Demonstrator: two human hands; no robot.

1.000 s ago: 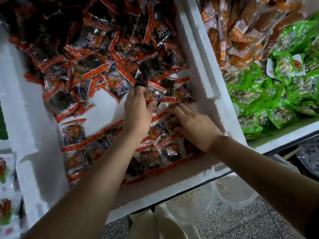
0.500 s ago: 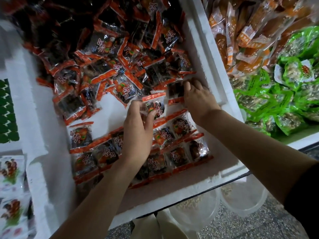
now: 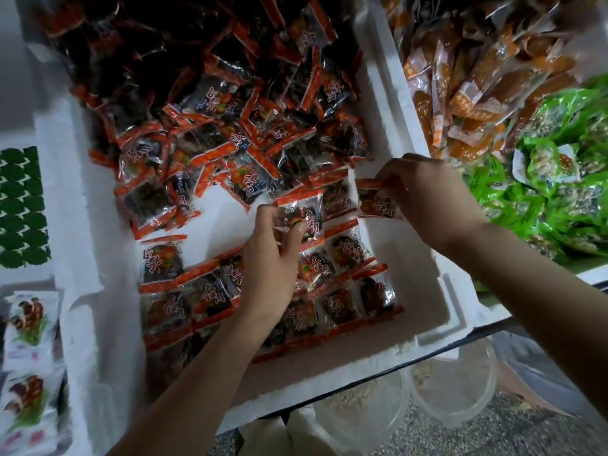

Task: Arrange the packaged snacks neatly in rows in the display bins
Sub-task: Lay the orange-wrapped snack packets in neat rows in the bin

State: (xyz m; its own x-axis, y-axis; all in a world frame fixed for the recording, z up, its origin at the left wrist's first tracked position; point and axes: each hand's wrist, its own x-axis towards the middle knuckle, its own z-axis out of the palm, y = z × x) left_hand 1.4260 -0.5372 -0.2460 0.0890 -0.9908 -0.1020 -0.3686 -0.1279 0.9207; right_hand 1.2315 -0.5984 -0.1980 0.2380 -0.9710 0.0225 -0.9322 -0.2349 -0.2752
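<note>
Your left hand (image 3: 269, 258) and your right hand (image 3: 431, 205) are both bare from fingertips to wrist. The thumbnail on your left hand is trimmed short and rounded. Your left forearm (image 3: 197, 366) is slim and uncovered all the way to the bottom edge of the frame, left of centre. Your right forearm (image 3: 533, 278) is likewise uncovered toward the right edge. At the lower right it falls into shadow, so whether a sleeve begins there cannot be told.
</note>
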